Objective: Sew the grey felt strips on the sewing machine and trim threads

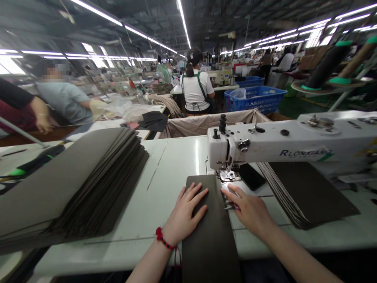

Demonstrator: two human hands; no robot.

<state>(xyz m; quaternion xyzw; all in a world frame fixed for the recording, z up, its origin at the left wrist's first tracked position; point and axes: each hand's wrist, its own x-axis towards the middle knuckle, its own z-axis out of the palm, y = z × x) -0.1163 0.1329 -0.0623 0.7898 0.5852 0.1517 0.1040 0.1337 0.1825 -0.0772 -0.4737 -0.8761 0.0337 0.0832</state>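
Note:
My left hand lies flat with spread fingers on a long dark strip of leather-like material, which runs under the needle area of a white industrial sewing machine. My right hand sits beside the strip's right edge, its fingertips close to the presser foot. Small metal snips with a pink mark show under those fingers. Whether that hand grips them is hidden. The strip's far end reaches the presser foot.
A tall stack of dark strips lies on the white table at left, and a fanned stack lies at right. A black phone sits behind the needle. Co-workers, blue crates and thread cones stand beyond.

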